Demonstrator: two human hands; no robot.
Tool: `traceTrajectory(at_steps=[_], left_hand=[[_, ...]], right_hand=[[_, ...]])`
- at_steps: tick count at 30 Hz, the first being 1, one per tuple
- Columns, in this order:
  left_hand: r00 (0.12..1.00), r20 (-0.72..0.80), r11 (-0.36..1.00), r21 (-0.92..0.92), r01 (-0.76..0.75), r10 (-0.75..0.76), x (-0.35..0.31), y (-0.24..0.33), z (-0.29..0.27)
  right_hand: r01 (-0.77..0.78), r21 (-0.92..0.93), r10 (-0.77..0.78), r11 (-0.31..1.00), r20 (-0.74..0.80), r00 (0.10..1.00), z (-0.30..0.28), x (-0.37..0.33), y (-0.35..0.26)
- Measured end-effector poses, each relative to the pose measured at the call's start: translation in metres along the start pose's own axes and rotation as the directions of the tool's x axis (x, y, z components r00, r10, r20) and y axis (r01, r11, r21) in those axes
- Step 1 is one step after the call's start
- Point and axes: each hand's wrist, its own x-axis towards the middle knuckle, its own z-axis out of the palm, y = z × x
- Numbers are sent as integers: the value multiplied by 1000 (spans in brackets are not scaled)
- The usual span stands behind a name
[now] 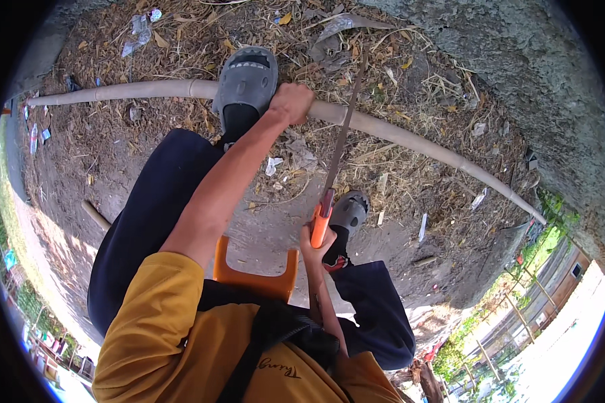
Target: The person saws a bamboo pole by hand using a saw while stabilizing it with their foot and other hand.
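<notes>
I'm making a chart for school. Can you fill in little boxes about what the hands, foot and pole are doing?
left hand: grips the long pale pole
right hand: holds the saw by its orange handle
saw blade: crosses the pole beside the left hand
left foot: grey sandal rests on the pole
seat: orange stool
ground: dirt, dry leaves, litter

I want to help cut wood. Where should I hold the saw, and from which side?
Hold the saw by its orange handle, the thick end nearest the body, where the right hand grips it now. Come from below, behind the handle: the thin blade runs forward to the long pole, which the left hand steadies.
</notes>
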Motion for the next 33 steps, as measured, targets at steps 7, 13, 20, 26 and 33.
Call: traceTrajectory(at_steps=[7, 13, 20, 26, 33], left_hand=[[1000, -23, 1000, 1, -9, 9, 1, 8, -7], [1000, -4, 1000, -14, 3, -3, 2, 7, -3], [1000, 23, 1000, 12, 5, -5, 2, 9, -11], [1000, 13, 1000, -12, -11, 11, 1, 4, -13], [1000, 13, 1000, 3, 8, -8, 2, 7, -9]], right_hand=[[59, 49, -57, 997, -31, 998, 11, 55, -5], [83, -90, -81, 993, 27, 996, -13, -30, 2], [1, 73, 2, 997, -35, 999, 11, 60, -10], [20, 4, -20, 1000, -33, 999, -11, -39, 23], [109, -15, -108, 994, 15, 994, 3, 37, 17]])
